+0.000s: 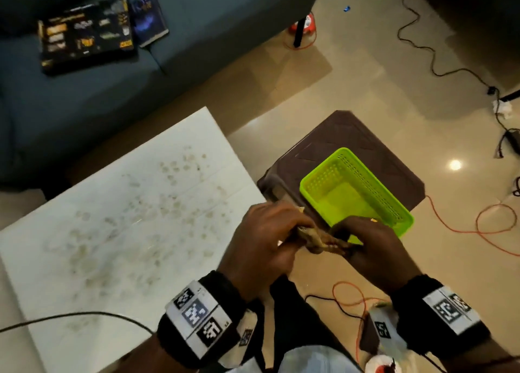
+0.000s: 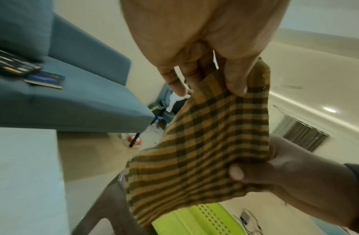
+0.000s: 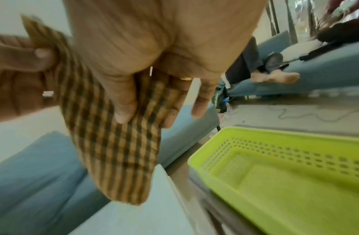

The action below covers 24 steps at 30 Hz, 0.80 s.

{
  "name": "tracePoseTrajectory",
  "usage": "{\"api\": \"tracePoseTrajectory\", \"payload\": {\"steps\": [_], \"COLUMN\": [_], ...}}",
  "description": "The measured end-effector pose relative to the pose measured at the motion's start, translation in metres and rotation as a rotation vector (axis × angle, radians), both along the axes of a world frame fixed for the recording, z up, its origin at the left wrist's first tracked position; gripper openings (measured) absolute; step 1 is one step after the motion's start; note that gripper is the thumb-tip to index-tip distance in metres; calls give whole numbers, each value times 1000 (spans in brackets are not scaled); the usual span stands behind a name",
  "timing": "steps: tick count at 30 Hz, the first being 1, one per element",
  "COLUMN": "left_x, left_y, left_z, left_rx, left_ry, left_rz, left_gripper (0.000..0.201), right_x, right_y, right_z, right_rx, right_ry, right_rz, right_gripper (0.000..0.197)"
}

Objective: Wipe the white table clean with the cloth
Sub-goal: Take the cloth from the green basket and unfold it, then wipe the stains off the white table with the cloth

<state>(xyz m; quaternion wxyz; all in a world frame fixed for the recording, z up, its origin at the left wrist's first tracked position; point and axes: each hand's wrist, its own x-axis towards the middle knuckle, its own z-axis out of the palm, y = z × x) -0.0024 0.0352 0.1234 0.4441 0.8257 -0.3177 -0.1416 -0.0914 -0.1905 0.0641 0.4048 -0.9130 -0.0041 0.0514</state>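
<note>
A brown and tan checked cloth [image 1: 323, 239] [image 2: 205, 151] [image 3: 114, 151] hangs in the air between both my hands, just past the right edge of the white table [image 1: 84, 260]. My left hand [image 1: 270, 237] [image 2: 215, 79] pinches one end of the cloth between thumb and fingers. My right hand [image 1: 371, 243] [image 3: 144, 103] pinches the other end. The tabletop is spotted with many dull, smeary marks [image 1: 168, 204]. In the head view the hands hide most of the cloth.
A lime green plastic basket [image 1: 394, 223] [image 3: 255, 190] sits on a dark brown stool [image 1: 351, 142] right of the table. A blue sofa [image 1: 197, 49] with a dark box [image 1: 84, 35] and a book [image 1: 149, 18] lies beyond. Orange and black cables [image 1: 478, 226] cross the floor.
</note>
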Motion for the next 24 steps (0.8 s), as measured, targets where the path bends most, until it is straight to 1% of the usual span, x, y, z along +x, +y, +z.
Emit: {"api": "tracePoseTrajectory", "payload": {"steps": [1,2,3,4,5,7,9,10,12,14,16,18,20,22,23,24], "left_x": [-4,-5,-6,-8,-10,-20,-35,-44,-65,-87,-105,-123,-140,-156,-164,-170], "left_y": [22,40,59,82,100,137,171,182,201,213,219,221,221,216,212,206], "left_z": [3,2,0,-1,-3,-5,-12,-18,-36,-57,-78,-101,-129,-164,-180,-198], "left_rx": [1,3,18,49,90,144,148,141,107,90,125,147,150,190,221,247], "left_ry": [17,27,21,-7,-47,-109,-134,-125,-41,137,294,411,516,582,612,640], "left_rz": [70,134,183,217,229,232,225,214,227,305,392,481,570,594,589,587], "left_gripper": [15,15,16,17,17,15,15,17,25,33,32,30,27,20,17,17], "right_x": [0,3,5,7,10,15,15,13,7,0,-4,-9,-16,-23,-26,-26], "right_y": [15,25,36,50,60,82,102,110,125,138,143,143,140,135,132,128], "right_z": [2,6,10,15,20,26,21,19,11,-2,-20,-44,-82,-124,-142,-164], "right_rx": [52,105,160,171,152,19,-85,-106,-122,-113,-100,-57,16,57,48,20], "right_ry": [16,20,14,-10,-47,-117,-158,-162,-146,-92,-39,42,140,288,352,402], "right_rz": [-30,-63,-71,-46,-12,80,153,171,208,230,249,280,297,285,299,338], "right_gripper": [35,27,19,14,13,17,26,23,9,16,22,31,42,51,52,50]}}
